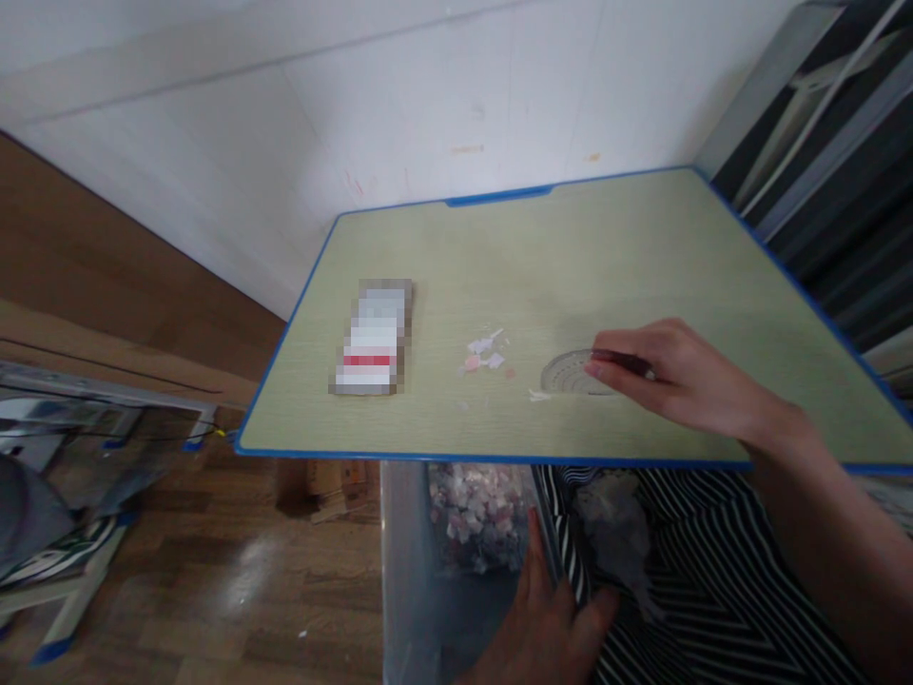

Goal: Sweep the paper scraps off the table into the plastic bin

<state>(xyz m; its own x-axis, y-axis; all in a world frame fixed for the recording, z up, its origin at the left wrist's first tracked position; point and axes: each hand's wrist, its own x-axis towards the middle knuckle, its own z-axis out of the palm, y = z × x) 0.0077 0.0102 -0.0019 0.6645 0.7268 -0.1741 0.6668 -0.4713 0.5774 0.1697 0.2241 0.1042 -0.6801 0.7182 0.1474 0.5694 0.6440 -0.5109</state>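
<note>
On the table lies a clear semicircular protractor (569, 373), its right part hidden by my right hand (660, 376). Thumb and forefinger of that hand are closed in a pinch on it. Small white and pinkish paper scraps (486, 354) lie to its left, and a thin white strip touches the area by its lower left edge. Below the tabletop, my left hand (546, 614) rests at the side wall of a translucent plastic bin (403, 571), fingers apart. A bag of many small pale pink and white pieces (476, 509) is inside the bin.
The pale green tabletop (606, 247) has a blue rim and stands against a white wall. A blurred-out white phone-like object (372, 338) lies on its left. Striped cloth (713, 561) with a greyish bundle (617, 528) is underneath. A stool (71, 590) stands lower left.
</note>
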